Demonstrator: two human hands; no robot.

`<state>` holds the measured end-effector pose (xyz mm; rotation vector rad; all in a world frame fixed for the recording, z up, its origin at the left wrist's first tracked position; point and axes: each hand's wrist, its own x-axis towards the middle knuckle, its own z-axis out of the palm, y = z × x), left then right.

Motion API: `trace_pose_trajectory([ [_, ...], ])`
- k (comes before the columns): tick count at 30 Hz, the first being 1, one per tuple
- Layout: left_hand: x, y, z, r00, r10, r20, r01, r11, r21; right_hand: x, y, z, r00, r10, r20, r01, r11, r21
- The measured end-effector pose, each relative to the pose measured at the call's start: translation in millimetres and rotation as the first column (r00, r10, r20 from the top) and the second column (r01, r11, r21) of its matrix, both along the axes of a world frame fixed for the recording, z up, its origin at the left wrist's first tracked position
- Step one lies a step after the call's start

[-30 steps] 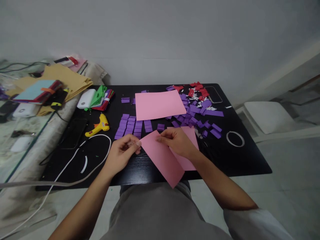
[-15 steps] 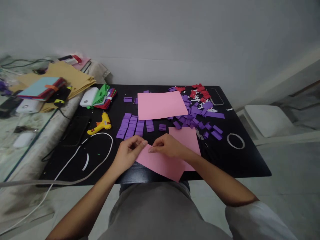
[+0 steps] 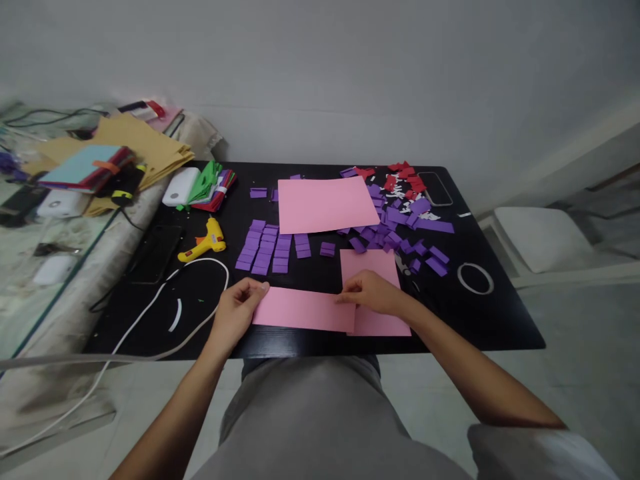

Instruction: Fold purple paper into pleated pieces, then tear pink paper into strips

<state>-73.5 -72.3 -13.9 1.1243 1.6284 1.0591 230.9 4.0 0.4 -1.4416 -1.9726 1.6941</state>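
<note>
A strip-shaped piece of pink paper point(image 3: 300, 309), perhaps folded, is stretched level between my hands at the near side of the table. My left hand point(image 3: 237, 308) pinches its upper left corner between thumb and fingers. At its upper right end, my right hand point(image 3: 373, 292) is closed on the edge. Under the right hand and wrist lies another pink sheet point(image 3: 383, 323), partly covered by the held piece. A third pink sheet point(image 3: 327, 205) rests farther back, over some purple paper pieces. Rows of folded purple paper pieces point(image 3: 260, 248) lie in front of it.
A yellow glue gun point(image 3: 205, 241), a dark phone point(image 3: 156, 253) and a white cable point(image 3: 220, 263) lie at left. Loose purple pieces point(image 3: 387, 227), red scraps point(image 3: 413, 183) and a ring point(image 3: 475, 279) are at right. Green and red paper bundles point(image 3: 215, 187) sit at the back left.
My hands have moved apart, the left to the left and the right to the right. The held pink paper has turned from slanted to level and now shows as a narrow strip.
</note>
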Motion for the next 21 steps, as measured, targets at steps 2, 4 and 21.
trace_pose_trajectory([
  [2,0.9,-8.2,-2.2,1.000,-0.004,-0.025,0.004,1.000,-0.023,3.5,-3.3,3.0,0.999,0.018,0.027,-0.018,1.000,0.025],
  [4,1.9,-16.9,-4.0,0.997,-0.002,-0.075,0.000,1.000,-0.028,3.0,-10.6,5.0,0.999,-0.002,0.045,-0.004,0.991,0.137],
  [21,19.9,-96.7,-39.8,0.580,-0.238,-0.779,0.702,0.632,0.329,-21.4,-142.1,-55.9,0.992,0.116,0.045,-0.094,0.459,0.883],
])
